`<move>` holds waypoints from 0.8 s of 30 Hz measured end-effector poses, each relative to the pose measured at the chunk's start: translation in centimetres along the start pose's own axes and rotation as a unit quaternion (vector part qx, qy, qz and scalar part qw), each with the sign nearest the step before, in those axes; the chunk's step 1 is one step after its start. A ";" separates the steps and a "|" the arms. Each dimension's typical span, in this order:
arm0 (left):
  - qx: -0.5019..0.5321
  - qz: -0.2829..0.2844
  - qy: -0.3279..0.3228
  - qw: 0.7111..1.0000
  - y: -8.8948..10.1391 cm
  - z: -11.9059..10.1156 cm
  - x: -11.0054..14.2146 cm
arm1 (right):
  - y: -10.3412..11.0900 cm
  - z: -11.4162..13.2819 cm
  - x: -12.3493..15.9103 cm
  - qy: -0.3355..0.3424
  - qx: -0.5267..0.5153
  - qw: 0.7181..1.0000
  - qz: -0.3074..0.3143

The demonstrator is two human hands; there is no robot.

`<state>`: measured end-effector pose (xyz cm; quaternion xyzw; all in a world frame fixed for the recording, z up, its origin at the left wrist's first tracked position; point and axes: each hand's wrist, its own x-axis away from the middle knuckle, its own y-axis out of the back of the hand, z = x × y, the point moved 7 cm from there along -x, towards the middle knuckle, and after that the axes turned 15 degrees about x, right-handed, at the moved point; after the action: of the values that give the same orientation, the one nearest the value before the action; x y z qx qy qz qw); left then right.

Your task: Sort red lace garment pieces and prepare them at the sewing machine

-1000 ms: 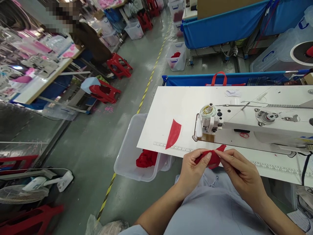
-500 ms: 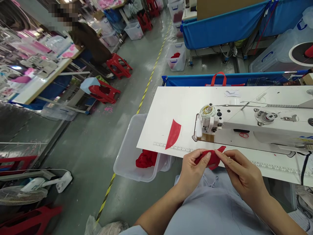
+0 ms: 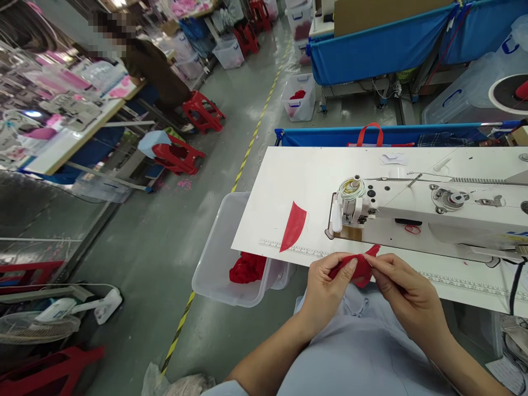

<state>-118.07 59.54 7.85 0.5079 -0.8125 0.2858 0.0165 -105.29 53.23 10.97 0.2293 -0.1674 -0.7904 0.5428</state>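
Observation:
A small piece of red fabric [image 3: 361, 270] is pinched between my two hands at the front edge of the white sewing table [image 3: 276, 181]. My left hand [image 3: 329, 283] grips its left side, thumb on top. At its right side, the fingertips of my right hand [image 3: 402, 283] are pressed together on the cloth. A flat, curved red fabric panel [image 3: 293, 226] lies on the table to the left, close to the printed ruler. Beyond my hands stands the sewing machine [image 3: 449, 206], with its needle head [image 3: 353, 203] at the left end.
A clear plastic bin [image 3: 210, 275] holding red fabric [image 3: 247, 268] stands on the floor at the table's left. Blue cloth [image 3: 322, 136] hangs behind the table. Across the aisle, a person [image 3: 154, 71] sits on a red stool [image 3: 203, 111]. A fan [image 3: 39, 327] is at lower left.
My right fingers have shifted slightly along the red fabric, and the piece has folded a little between my hands. The view has moved very slightly.

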 end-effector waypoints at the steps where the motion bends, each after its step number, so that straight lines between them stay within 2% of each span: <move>1: 0.002 -0.004 0.003 1.000 0.1 0.2 0.0 | -0.2 -0.5 0.0 -0.032 -0.031 0.999 0.005; 3: 0.005 -0.012 0.013 1.000 0.3 0.5 -0.1 | -0.2 -1.4 0.1 -0.080 -0.072 0.994 0.005; 4: 0.008 -0.015 0.019 1.000 0.3 0.7 -0.1 | -0.2 -1.6 0.0 -0.083 -0.075 0.994 0.005; 6: 0.019 -0.020 0.028 0.999 0.3 1.0 -0.1 | 0.1 -1.2 -0.2 -0.035 -0.038 0.999 0.005; 8: 0.033 -0.023 0.030 0.999 0.3 1.0 -0.1 | 0.5 -0.2 -0.2 0.049 0.039 0.998 -0.003; 10: 0.037 -0.023 0.026 0.999 0.2 0.9 -0.1 | 0.7 0.5 0.0 0.114 0.121 0.986 -0.018; 12: 0.029 -0.020 0.019 0.999 0.2 0.6 -0.2 | 0.8 0.9 0.2 0.144 0.176 0.974 -0.026; 15: 0.017 -0.015 0.006 1.000 0.0 0.3 -0.2 | 0.7 1.3 0.3 0.155 0.204 0.966 -0.025; 24: -0.023 0.011 -0.040 0.999 -0.5 -0.5 -0.1 | 0.8 1.6 0.1 0.146 0.195 0.969 -0.029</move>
<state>-117.76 59.69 8.50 0.5096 -0.8244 0.2461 -0.0075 -105.60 52.86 12.65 0.4488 -0.2304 -0.7159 0.4826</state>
